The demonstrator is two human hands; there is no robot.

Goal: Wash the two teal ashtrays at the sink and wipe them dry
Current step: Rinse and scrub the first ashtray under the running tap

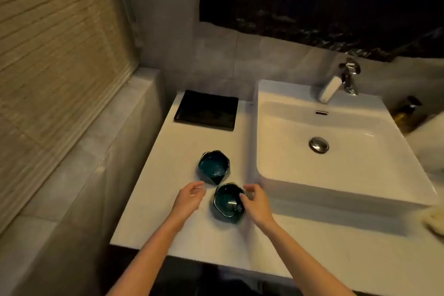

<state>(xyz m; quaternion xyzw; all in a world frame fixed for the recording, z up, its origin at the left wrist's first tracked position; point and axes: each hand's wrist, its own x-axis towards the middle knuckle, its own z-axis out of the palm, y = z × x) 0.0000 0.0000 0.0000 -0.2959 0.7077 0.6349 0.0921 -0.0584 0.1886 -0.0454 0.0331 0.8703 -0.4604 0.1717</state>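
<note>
Two teal ashtrays sit on the white counter left of the sink. The far ashtray (213, 167) stands alone. The near ashtray (227, 203) has my right hand (255, 203) on its right rim, thumb and fingers curled over the edge. My left hand (189, 198) hovers just left of the near ashtray with relaxed fingers, holding nothing and not touching it. The white square sink (341, 151) lies to the right, with a chrome faucet (338, 81) at its back; no water runs.
A black tray (206, 110) lies at the back of the counter (153, 199). A dark bottle (408, 113) stands right of the sink. A pale cloth (434, 220) shows at the right edge. A blind-covered window and tiled ledge are on the left.
</note>
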